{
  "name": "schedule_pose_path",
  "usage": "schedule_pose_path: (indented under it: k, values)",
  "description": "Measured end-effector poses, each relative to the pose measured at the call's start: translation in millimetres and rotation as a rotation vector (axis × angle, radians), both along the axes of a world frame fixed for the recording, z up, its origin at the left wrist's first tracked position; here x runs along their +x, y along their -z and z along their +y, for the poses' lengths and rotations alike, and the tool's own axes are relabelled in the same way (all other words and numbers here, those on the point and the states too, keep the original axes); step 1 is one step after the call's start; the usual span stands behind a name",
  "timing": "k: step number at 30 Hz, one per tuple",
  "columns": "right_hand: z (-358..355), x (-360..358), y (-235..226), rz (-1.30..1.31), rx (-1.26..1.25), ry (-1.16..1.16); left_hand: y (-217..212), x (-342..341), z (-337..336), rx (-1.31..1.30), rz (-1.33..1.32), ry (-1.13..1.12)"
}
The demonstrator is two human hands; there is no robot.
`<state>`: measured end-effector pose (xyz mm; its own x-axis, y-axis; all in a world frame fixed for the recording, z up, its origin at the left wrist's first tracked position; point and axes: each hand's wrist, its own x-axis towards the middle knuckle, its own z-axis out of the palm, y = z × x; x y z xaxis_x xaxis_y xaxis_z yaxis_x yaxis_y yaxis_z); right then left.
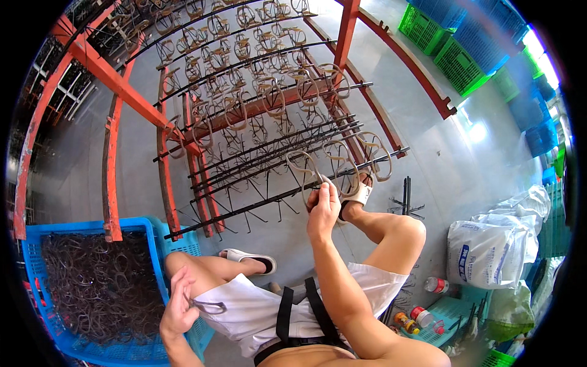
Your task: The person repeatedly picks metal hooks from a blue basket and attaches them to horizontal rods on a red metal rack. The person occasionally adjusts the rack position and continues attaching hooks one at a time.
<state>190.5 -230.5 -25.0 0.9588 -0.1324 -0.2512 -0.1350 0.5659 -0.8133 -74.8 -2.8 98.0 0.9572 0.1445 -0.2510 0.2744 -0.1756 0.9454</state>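
My right hand (324,211) is raised over the near black hooked bar (263,203). Its fingers pinch a brown looped piece (302,164) that stands by the bar's right part. Beside it, other brown looped pieces (379,160) sit on the same bar. My left hand (180,306) is beside my thigh, closed round a thin dark curved piece (211,307) that sticks out over my white shorts. Left of that hand stands a blue crate (156,257) heaped with tangled dark brown curved pieces (98,281).
A red metal rack (110,177) carries several hooked bars filled with looped pieces. Green crates (460,64) and blue crates (489,37) are stacked at the far right. White sacks (489,251), bottles (422,316) and a black hooked stand (406,199) lie to my right.
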Motion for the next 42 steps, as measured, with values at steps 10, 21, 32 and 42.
schedule_pose_path:
  k: [10, 21, 32, 42]
  values:
    - [-2.5, -4.3, -7.7, 0.008, 0.069, -0.091, 3.9, -23.6, 30.1, 0.507, 0.231, -0.259]
    - [25.7, -8.6, -5.8, -0.053, -0.359, 0.112, 20.2, -13.8, 10.4, 0.160, 0.250, -0.329]
    - [28.6, -4.3, -14.3, -0.026, -0.420, 0.166, 14.3, -16.8, 14.9, 0.294, 0.341, -0.234]
    - [20.0, -8.0, -10.4, -0.084, -0.317, -0.003, 28.5, -15.8, 12.2, 0.285, 0.238, -0.213]
